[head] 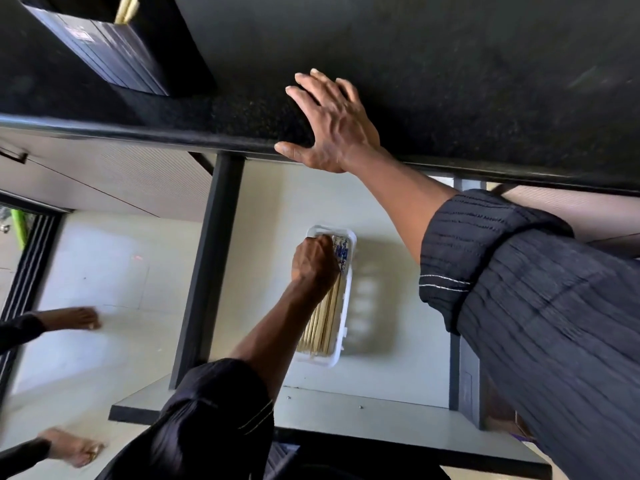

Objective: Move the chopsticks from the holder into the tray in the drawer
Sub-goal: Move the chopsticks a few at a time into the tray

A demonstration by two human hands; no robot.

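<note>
Both hands are well apart: the right hand lies flat on the black speckled countertop, palm down, fingers straight and spread, thumb along the front edge, holding nothing. Below it the drawer stands pulled out, pale inside, and a white tray lies on its floor, its long side running away from the person. A bundle of chopsticks lies lengthwise in the tray, plain wooden tips at the near end, blue-patterned ends at the far end. The left hand is down in the tray, knuckles up, fingers curled around the patterned ends of that bundle. At the far left of the countertop stands the black ribbed holder, with a few pale sticks poking out of its top. Dark sleeves are pushed up both forearms, and 2 bare feet show blurred on the pale floor at left
</note>
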